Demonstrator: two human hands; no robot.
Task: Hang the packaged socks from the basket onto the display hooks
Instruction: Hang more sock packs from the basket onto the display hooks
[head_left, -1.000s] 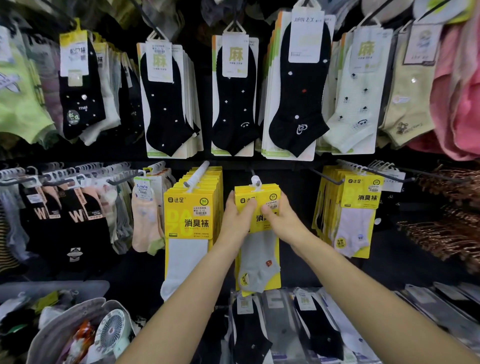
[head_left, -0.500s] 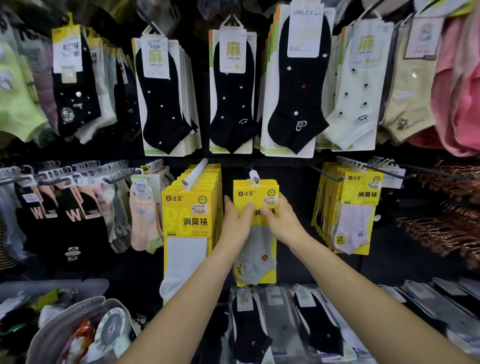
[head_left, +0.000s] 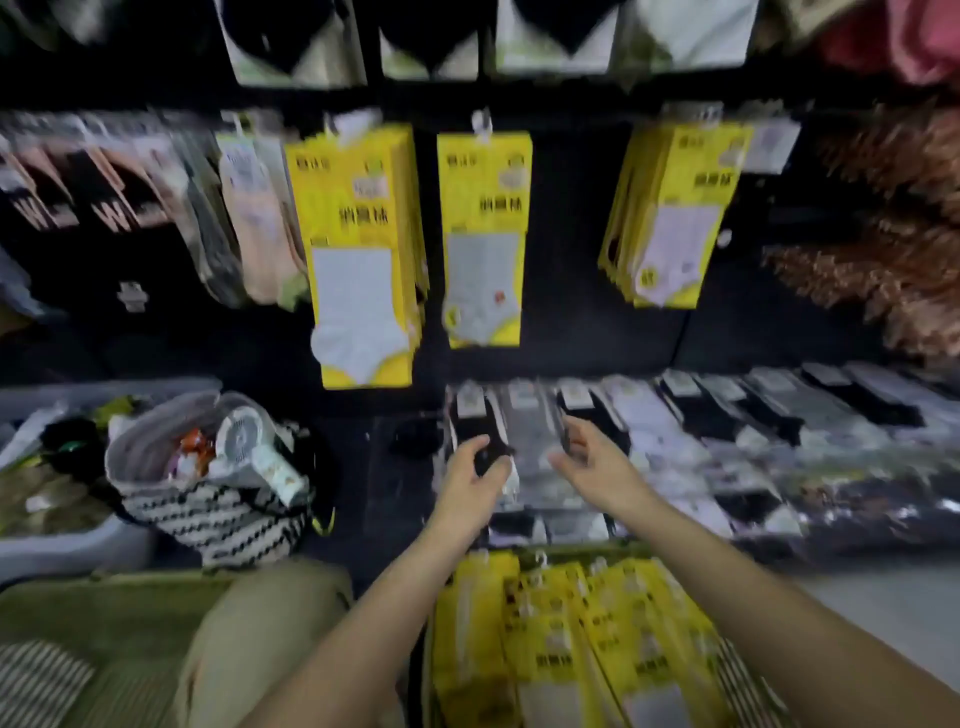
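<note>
Left grip (head_left: 470, 478) and right grip (head_left: 587, 460) hover empty, fingers loose; yellow sock packs (head_left: 571, 623) lie below them, a hung sock pack (head_left: 483, 208) above.

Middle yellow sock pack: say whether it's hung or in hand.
Hung. The middle yellow sock pack dangles from its white hanger; the left hand and right hand are lower down, clear of it.

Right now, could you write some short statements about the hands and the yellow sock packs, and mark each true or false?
1. The left hand and the right hand hold nothing. True.
2. The middle yellow pack hangs from a hook. True.
3. The left hand grips the middle yellow pack. False: it is well below it, apart.
4. No packs lie near the forearms. False: a pile of yellow packs lies under them.
5. The striped bag holds a white fan. True.
</note>
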